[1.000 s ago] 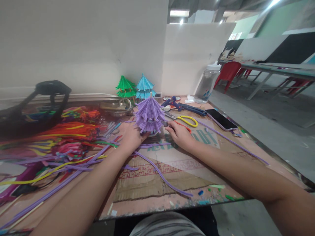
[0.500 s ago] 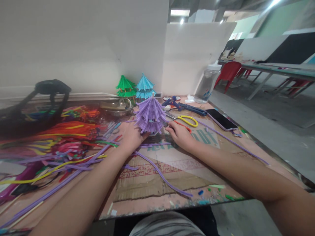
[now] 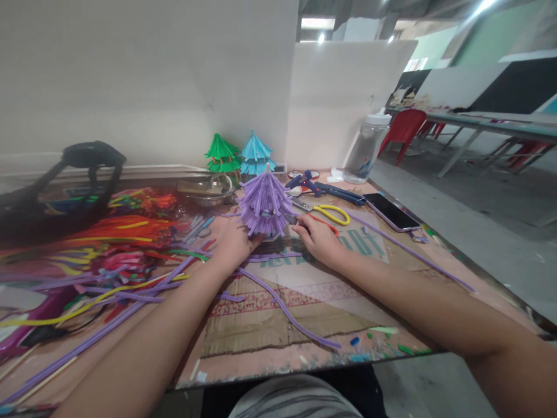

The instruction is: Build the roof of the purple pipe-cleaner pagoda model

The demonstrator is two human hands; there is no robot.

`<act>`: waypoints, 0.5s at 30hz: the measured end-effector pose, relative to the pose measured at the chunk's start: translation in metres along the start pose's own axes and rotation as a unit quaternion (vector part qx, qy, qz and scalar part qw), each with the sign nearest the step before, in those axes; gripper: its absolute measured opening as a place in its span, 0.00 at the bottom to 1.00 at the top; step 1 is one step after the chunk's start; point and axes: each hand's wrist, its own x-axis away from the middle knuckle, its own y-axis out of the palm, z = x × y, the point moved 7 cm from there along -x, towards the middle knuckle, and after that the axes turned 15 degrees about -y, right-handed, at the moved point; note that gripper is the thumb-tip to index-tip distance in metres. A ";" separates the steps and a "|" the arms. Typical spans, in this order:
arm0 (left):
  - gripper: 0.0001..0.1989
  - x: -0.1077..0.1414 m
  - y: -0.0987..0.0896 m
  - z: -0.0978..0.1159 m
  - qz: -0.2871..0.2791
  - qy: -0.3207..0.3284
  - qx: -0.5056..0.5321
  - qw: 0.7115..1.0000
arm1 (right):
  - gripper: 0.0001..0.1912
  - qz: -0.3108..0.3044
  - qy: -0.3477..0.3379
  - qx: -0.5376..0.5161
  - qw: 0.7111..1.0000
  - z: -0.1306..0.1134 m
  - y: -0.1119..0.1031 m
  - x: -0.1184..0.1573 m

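Note:
A purple tiered tree shape (image 3: 266, 203) of fuzzy stems stands upright between my hands, over a printed cardboard sheet (image 3: 304, 313). My left hand (image 3: 237, 239) is at its lower left, fingers closed around the base, partly hidden under the purple fringe. At its lower right, my right hand (image 3: 317, 235) has its fingers pinched together on something small and dark that I cannot make out. Loose purple stems (image 3: 282, 310) lie on the cardboard in front.
Green tree (image 3: 221, 154) and blue tree (image 3: 256, 152) stand behind. Hot glue gun (image 3: 308, 183), yellow-handled scissors (image 3: 333, 213), phone (image 3: 391, 212) and bottle (image 3: 365, 148) are at the right. Colored stem bundles (image 3: 126, 232) and a blurred black strap (image 3: 93, 157) are at the left.
The top of the purple tree has shifted slightly to the left. Both hands are in nearly the same place.

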 end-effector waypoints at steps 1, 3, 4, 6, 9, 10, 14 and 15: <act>0.23 0.000 0.000 0.000 -0.002 -0.003 0.000 1.000 | 0.11 0.003 0.000 0.000 1.000 0.001 0.000 0.000; 0.24 0.000 0.000 0.000 -0.004 -0.006 0.000 1.000 | 0.12 0.005 0.000 0.000 1.000 0.002 0.000 0.001; 0.24 0.000 0.000 0.001 -0.005 -0.005 0.000 1.000 | 0.12 0.006 -0.001 -0.002 1.000 0.002 0.001 0.001; 0.24 0.000 -0.001 0.002 -0.004 -0.001 0.000 1.000 | 0.12 0.009 -0.004 -0.006 1.000 0.002 0.001 0.001; 0.22 0.000 -0.002 0.003 0.002 0.001 -0.010 1.000 | 0.11 0.007 -0.004 -0.007 1.000 0.002 0.001 0.001; 0.22 0.000 -0.002 0.003 0.003 0.001 -0.015 1.000 | 0.10 0.005 -0.003 -0.006 1.000 0.002 0.001 0.000; 0.19 0.000 0.000 0.003 0.007 0.013 -0.029 0.999 | 0.09 0.003 -0.004 -0.003 1.000 0.001 0.001 0.000; 0.19 0.000 0.000 0.003 0.009 0.015 -0.030 0.999 | 0.09 0.003 -0.005 -0.004 1.000 0.001 0.001 0.000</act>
